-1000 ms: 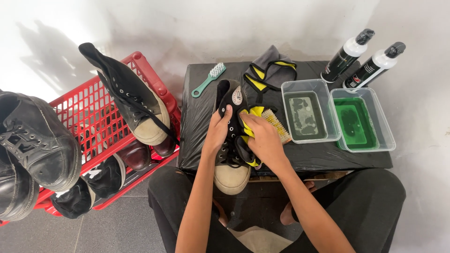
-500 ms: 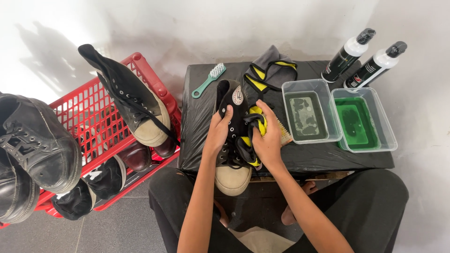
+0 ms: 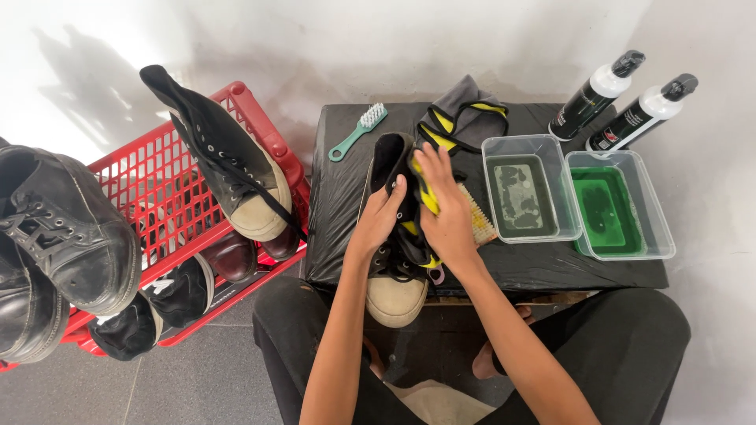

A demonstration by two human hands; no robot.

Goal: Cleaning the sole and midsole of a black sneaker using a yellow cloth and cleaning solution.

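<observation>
A black high-top sneaker point(image 3: 391, 295) with a tan toe cap lies on the black-covered table point(image 3: 339, 197), toe toward me. My left hand point(image 3: 379, 214) grips its left side near the laces. My right hand point(image 3: 443, 203) presses a yellow and black cloth point(image 3: 426, 197) against the upper part of the shoe. A wooden brush point(image 3: 477, 222) lies just right of my right hand, partly hidden by it.
A teal brush point(image 3: 358, 130) and a grey-yellow cloth point(image 3: 465, 114) lie at the table's back. Two clear tubs point(image 3: 524, 193) point(image 3: 618, 206) hold dark and green liquid; two spray bottles point(image 3: 594, 94) point(image 3: 642, 110) stand behind. A red crate point(image 3: 169, 185) at left holds several shoes, with black boots point(image 3: 55, 236) beside it.
My right hand has slid with the cloth from the middle of the shoe up toward its ankle opening. My left hand has kept its hold on the shoe.
</observation>
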